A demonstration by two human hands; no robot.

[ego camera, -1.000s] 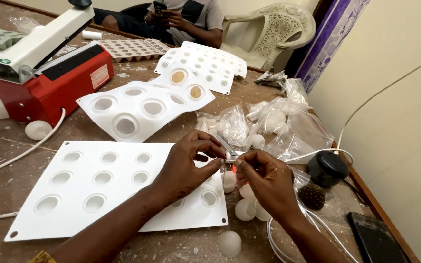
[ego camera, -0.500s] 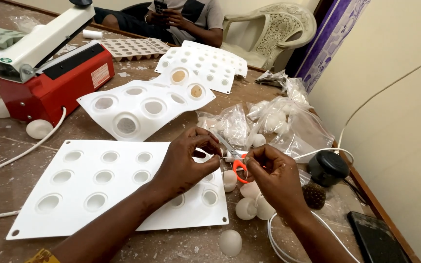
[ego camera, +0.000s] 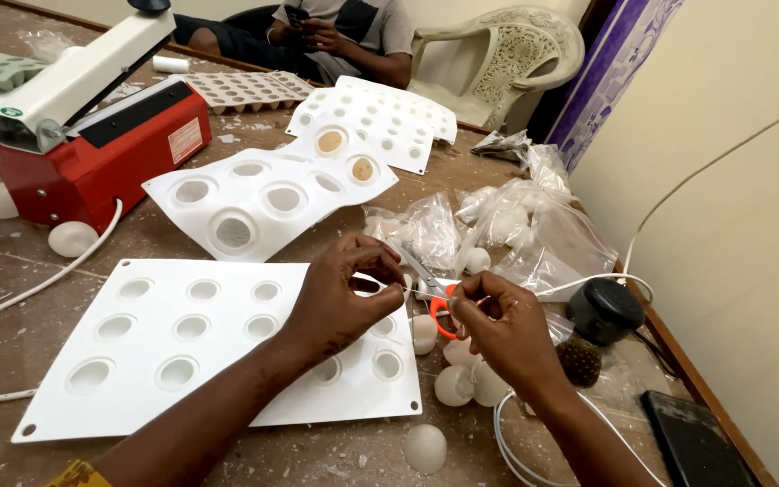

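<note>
My left hand (ego camera: 346, 298) and my right hand (ego camera: 502, 329) meet over the right edge of a white mould tray (ego camera: 182, 352) with round cavities. Both pinch a small thin clear piece (ego camera: 405, 289) stretched between the fingertips. Orange-handled scissors (ego camera: 435, 293) lie on the table just behind the hands, partly hidden by my right fingers. Several white half-spheres (ego camera: 453, 383) lie under and beside my right hand.
A red heat sealer (ego camera: 92, 135) with a white arm stands at the left. More white mould trays (ego camera: 268, 194) lie behind. Clear plastic bags (ego camera: 534, 225), a black round object (ego camera: 604, 311), a white cable and a dark phone (ego camera: 696, 442) are at right. Another person sits far back.
My hands have stayed together over the tray edge, shifting slightly; the orange scissors handle shows more clearly between them now.
</note>
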